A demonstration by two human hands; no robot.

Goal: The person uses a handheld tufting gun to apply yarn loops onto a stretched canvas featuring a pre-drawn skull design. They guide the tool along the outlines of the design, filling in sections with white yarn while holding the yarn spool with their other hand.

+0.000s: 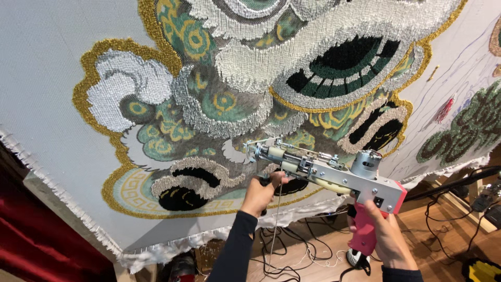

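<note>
Tufting gun (334, 172) lies lengthwise from lower right to upper left, needle touching the stretched cloth (52, 104); right hand (386, 235) grips its pink rear handle, left hand (261, 193) clasps the nearer front handle.

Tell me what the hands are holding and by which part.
Both hold one tufting gun. The right hand wraps its pink rear handle; the left hand has its grip on the front handle under the barrel, near the needle end at the cloth.
</note>
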